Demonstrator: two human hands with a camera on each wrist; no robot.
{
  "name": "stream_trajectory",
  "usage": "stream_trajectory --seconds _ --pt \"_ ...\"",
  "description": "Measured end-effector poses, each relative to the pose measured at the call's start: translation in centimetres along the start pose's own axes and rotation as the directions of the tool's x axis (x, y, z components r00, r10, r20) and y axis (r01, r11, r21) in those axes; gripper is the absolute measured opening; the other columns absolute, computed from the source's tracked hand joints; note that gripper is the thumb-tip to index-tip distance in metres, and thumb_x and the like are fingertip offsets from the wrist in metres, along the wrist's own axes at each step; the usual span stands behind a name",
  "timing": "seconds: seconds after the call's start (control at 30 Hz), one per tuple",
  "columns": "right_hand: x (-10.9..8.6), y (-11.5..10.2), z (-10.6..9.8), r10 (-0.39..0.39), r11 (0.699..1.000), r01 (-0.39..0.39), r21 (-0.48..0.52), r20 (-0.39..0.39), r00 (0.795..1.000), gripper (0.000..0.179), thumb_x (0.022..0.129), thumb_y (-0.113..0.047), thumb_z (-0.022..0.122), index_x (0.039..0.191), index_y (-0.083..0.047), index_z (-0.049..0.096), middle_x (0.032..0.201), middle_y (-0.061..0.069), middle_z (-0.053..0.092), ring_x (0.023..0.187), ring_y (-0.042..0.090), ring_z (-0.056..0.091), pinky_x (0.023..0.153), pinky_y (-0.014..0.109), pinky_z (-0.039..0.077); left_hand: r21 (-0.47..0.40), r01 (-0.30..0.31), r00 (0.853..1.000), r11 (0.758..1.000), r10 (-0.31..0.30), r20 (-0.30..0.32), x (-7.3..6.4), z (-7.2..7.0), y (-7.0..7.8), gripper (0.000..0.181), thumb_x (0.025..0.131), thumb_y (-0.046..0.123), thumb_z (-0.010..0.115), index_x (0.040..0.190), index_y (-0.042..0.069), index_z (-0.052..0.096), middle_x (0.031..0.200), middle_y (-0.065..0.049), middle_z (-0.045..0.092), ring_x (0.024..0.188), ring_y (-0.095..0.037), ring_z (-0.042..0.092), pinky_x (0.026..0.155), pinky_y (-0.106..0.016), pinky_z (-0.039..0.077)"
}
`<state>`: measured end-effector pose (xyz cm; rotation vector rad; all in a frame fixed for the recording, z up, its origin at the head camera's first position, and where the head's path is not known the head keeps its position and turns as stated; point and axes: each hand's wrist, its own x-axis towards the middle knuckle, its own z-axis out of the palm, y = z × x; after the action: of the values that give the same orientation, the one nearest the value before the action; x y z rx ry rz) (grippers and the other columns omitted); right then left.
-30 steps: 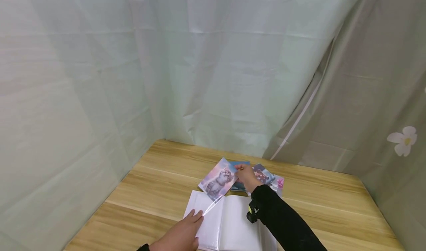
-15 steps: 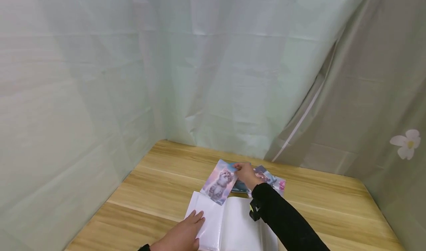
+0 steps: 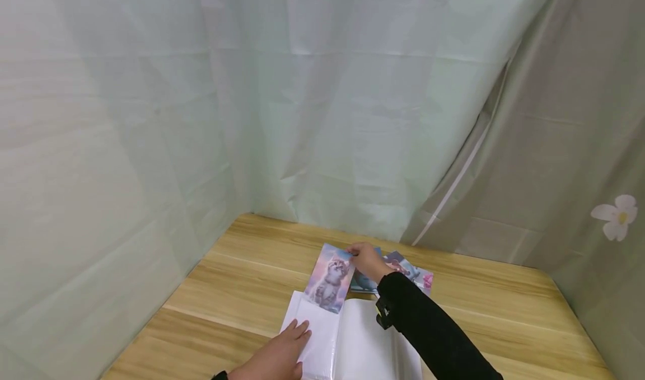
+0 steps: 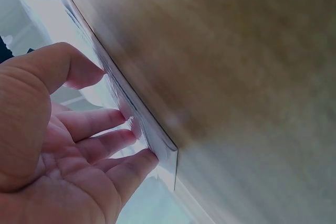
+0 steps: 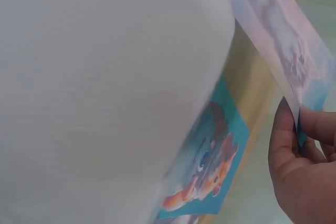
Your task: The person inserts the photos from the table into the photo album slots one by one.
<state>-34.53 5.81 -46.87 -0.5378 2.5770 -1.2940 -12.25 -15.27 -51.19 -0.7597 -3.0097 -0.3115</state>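
A photo album (image 3: 365, 335) lies spread open on the table, its pages white and glossy. My right hand (image 3: 370, 262) pinches the upper right corner of a photo card with a kitten on a pink and blue ground (image 3: 330, 279). The card's lower end overlaps the top of the album's left page. In the right wrist view, thumb and fingers (image 5: 315, 124) grip the card's corner. My left hand (image 3: 279, 349) rests on the left page near its outer edge, fingers extended. In the left wrist view, its fingertips (image 4: 144, 156) touch the page.
Behind the album lie more picture cards: a teal card with an orange animal (image 5: 205, 166), a purple-grey card (image 3: 395, 261) and one with pink flowers (image 3: 427, 280). Pale curtains (image 3: 322, 117) stand around the wooden table (image 3: 242, 290).
My right hand has moved slightly left and turned the kitten card more upright, into line with the left page. The left hand has stayed on the page.
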Motion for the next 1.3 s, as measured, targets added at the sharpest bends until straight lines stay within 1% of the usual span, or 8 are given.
stream_trajectory --seconds 0.1,0.3,0.47,0.57,0.7,0.87,1.13,1.3 --pt "0.2 -0.2 0.3 -0.007 1.0 0.007 -0.011 0.015 1.0 0.029 0.094 0.007 0.06 0.122 0.002 0.069 0.124 0.021 0.064 0.109 0.032 0.062 0.064 0.03 0.049 -0.018 0.009 1.0 1.0 -0.009 0.018 0.1 -0.1 -0.1 0.059 0.077 0.017 0.078 0.128 -0.008 0.062 0.137 -0.022 0.058 0.126 -0.043 0.054 0.104 -0.041 0.047" --pt "0.2 -0.6 1.0 -0.025 0.998 0.03 -0.059 0.086 0.996 0.026 0.094 0.005 0.062 0.117 -0.001 0.071 0.118 0.019 0.066 0.088 0.026 0.064 0.065 0.032 0.049 -0.055 0.025 0.999 0.998 -0.023 0.046 0.1 -0.3 0.0 0.058 0.08 0.018 0.078 0.13 -0.006 0.061 0.139 -0.021 0.057 0.128 -0.042 0.052 0.103 -0.042 0.047" --pt "-0.4 -1.1 1.1 -0.007 0.996 0.02 -0.083 0.154 0.988 0.025 0.096 0.003 0.062 0.118 -0.004 0.071 0.117 0.015 0.065 0.1 0.031 0.063 0.073 0.035 0.054 -0.058 0.019 0.999 0.998 -0.017 0.028 0.2 -0.3 0.0 0.059 0.078 0.016 0.078 0.13 -0.006 0.06 0.139 -0.022 0.056 0.128 -0.044 0.052 0.103 -0.042 0.048" --pt "-0.7 -1.1 1.2 -0.031 0.994 0.048 -0.097 0.173 0.985 0.024 0.095 0.003 0.062 0.117 -0.003 0.071 0.116 0.014 0.065 0.111 0.033 0.061 0.082 0.038 0.056 -0.051 0.012 1.0 0.999 -0.011 0.02 0.2 -0.3 0.1 0.06 0.078 0.016 0.078 0.13 -0.006 0.06 0.138 -0.023 0.056 0.127 -0.044 0.052 0.102 -0.042 0.048" --pt "-1.0 -0.9 1.4 -0.052 0.993 0.072 -0.098 0.192 0.98 0.024 0.094 0.004 0.063 0.116 -0.003 0.071 0.115 0.013 0.066 0.114 0.035 0.06 0.085 0.04 0.056 -0.035 0.006 1.0 0.999 -0.006 0.018 0.2 -0.3 0.0 0.06 0.078 0.017 0.079 0.129 -0.006 0.06 0.138 -0.023 0.056 0.127 -0.043 0.053 0.102 -0.041 0.049" --pt "-1.1 -0.6 1.8 -0.043 0.991 0.067 -0.112 0.204 0.978 0.023 0.094 0.002 0.065 0.113 -0.008 0.073 0.115 0.01 0.067 0.113 0.033 0.061 0.085 0.04 0.056 -0.02 -0.003 1.0 1.0 0.004 0.027 0.3 -0.2 0.1 0.06 0.079 0.019 0.079 0.13 -0.006 0.059 0.139 -0.023 0.055 0.128 -0.041 0.053 0.103 -0.041 0.048" --pt "-1.4 -0.1 2.5 -0.026 0.995 0.05 -0.092 0.24 0.97 0.023 0.093 0.005 0.064 0.112 -0.005 0.072 0.108 0.007 0.066 0.102 0.026 0.063 0.082 0.038 0.056 -0.057 0.005 0.999 0.998 -0.002 0.051 0.3 -0.4 0.1 0.062 0.081 0.018 0.078 0.133 -0.008 0.057 0.14 -0.022 0.055 0.13 -0.043 0.05 0.103 -0.044 0.048" --pt "-1.7 -0.2 2.7 -0.026 0.997 0.043 -0.07 0.239 0.971 0.025 0.091 0.008 0.065 0.113 -0.001 0.073 0.108 0.01 0.068 0.097 0.026 0.064 0.077 0.036 0.056 -0.049 0.006 0.999 0.999 -0.003 0.049 0.3 -0.3 0.2 0.063 0.08 0.017 0.078 0.133 -0.008 0.057 0.141 -0.022 0.054 0.13 -0.043 0.051 0.103 -0.043 0.047"
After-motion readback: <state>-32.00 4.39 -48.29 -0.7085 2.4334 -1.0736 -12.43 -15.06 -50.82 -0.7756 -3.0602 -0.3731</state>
